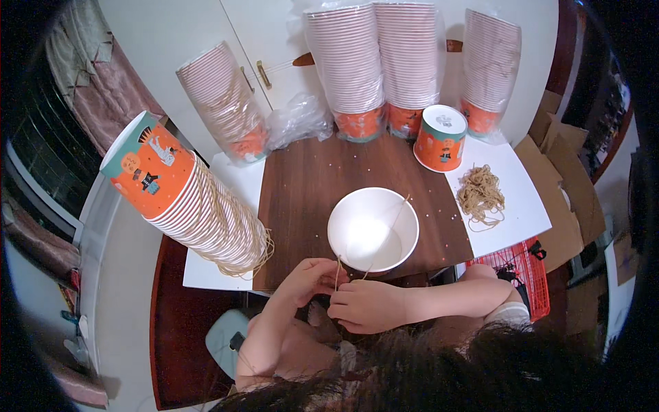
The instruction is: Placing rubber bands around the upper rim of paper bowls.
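A white paper bucket [342, 230] stands upright, mouth up, on the brown board in front of me. A thin tan cord [395, 223] runs from a small knob at its far right rim across the opening toward its near side. Just below the near rim, my left hand [312, 281] is closed in a pinch on a strand of this cord. Beside it, my right hand [367, 305] is closed too, with its back toward me. The cord passes up near its fingers, but the fingertips are mostly hidden.
At the left leans a tall stack of orange-and-green paper buckets [161, 168] with cords draped over it. Plastic-wrapped bucket stacks [347, 62] line the back. An upside-down bucket [441, 141] and a tangled cord pile [482, 196] are at the right. A red basket [539, 278] stands below.
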`<state>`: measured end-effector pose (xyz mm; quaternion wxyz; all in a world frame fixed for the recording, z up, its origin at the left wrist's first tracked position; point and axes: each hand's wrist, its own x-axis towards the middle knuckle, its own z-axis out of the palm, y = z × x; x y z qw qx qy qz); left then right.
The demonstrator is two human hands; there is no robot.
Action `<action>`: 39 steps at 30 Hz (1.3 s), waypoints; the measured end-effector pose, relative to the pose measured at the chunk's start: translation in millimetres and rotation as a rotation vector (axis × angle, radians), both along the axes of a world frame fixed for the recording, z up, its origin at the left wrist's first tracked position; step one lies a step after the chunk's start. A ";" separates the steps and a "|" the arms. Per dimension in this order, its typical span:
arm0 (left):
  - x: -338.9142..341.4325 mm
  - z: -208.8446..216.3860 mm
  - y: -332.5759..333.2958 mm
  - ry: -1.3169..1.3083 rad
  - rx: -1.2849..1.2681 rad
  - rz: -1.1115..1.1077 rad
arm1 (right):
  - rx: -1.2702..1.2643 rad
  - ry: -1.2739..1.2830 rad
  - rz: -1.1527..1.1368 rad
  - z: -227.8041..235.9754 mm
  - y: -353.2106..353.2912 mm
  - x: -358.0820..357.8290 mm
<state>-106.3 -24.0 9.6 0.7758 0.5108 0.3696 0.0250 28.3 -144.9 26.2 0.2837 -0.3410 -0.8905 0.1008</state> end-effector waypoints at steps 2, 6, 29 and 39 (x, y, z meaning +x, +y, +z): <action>-0.2 -6.0 -0.2 -0.037 -0.058 0.010 | 0.022 0.040 -0.009 -2.3 0.3 -1.5; 2.5 -19.0 -2.1 -0.178 -0.174 0.102 | 0.070 0.035 -0.025 -1.8 3.1 -6.8; 4.8 -24.4 6.4 -0.134 -0.045 0.112 | 0.020 0.122 -0.006 29.8 -2.6 2.3; 0.0 -14.7 14.2 -0.246 0.817 0.167 | 0.140 0.106 -0.478 61.4 11.6 55.1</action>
